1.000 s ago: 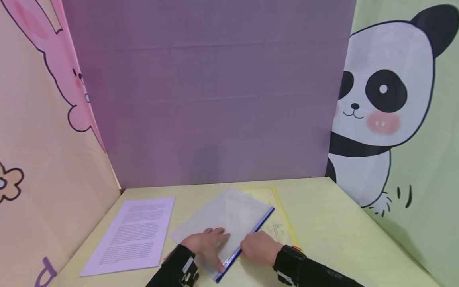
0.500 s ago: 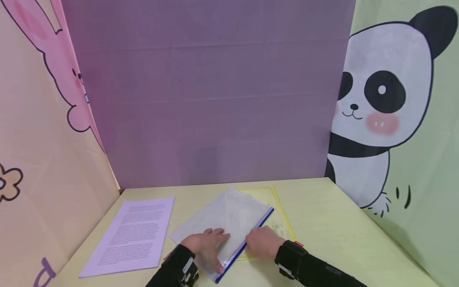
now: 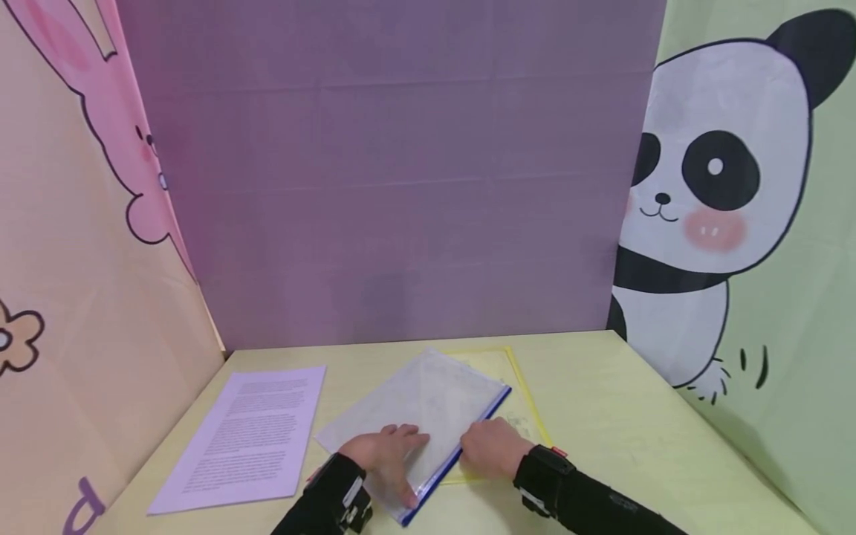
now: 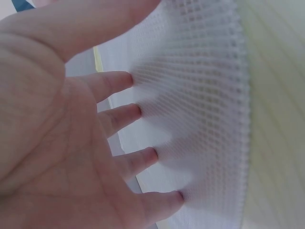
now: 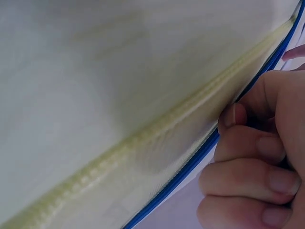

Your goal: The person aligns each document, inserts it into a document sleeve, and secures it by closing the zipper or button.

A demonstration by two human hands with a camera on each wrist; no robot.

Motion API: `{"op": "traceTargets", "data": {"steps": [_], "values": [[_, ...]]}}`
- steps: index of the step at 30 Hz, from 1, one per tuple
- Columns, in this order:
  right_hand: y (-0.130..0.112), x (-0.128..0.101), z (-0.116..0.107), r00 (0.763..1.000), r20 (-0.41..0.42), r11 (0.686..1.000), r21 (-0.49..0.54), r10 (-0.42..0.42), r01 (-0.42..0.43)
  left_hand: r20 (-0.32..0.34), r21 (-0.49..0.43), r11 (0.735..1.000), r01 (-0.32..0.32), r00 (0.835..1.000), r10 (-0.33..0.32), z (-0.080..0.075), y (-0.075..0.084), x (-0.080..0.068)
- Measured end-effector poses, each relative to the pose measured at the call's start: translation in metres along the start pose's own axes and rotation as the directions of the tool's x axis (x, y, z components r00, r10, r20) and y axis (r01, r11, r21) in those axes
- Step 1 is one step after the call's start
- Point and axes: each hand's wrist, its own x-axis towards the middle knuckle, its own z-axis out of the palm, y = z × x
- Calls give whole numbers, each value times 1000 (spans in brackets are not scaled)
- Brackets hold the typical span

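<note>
Lower centre of frame: my left hand (image 3: 386, 451) lies flat, fingers straight, pinning the mesh zip pouch (image 3: 421, 405); my right hand (image 3: 491, 449) curls, pinching its blue zip edge (image 3: 468, 438). I'd keep the pouch held taut and pull along the edge. Printed sheet (image 3: 247, 435) at left.

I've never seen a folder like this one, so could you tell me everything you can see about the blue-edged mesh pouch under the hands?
The mesh zip pouch is a flat, translucent white bag of gridded, plastic-looking mesh with a blue zipper strip along one long edge. It lies askew on the pale yellow table, overlapping a yellow-edged pouch. The left hand rests flat on its mesh; the right hand has curled fingers at the blue zipper edge.
</note>
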Motion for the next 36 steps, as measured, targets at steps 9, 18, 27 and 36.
{"op": "traceTargets", "data": {"steps": [9, 18, 27, 36], "values": [[8, -1, 2, 999, -39, 999, -34, 29, -30, 15, -14, 1000, 8, 1000, -8, -1, 1, 0], [11, -1, -2, 998, 4, 998, -7, 67, -67, 18, -11, 1000, -5, 1000, 5, 0, 1, 0], [18, 0, 2, 996, -32, 996, -19, 88, -88, 33, -13, 1000, 1, 999, 0, -1, 2, 2], [22, 2, 0, 994, -28, 994, -22, 102, -103, 35, -3, 1000, 0, 999, 0, -2, 2, 4]]}}
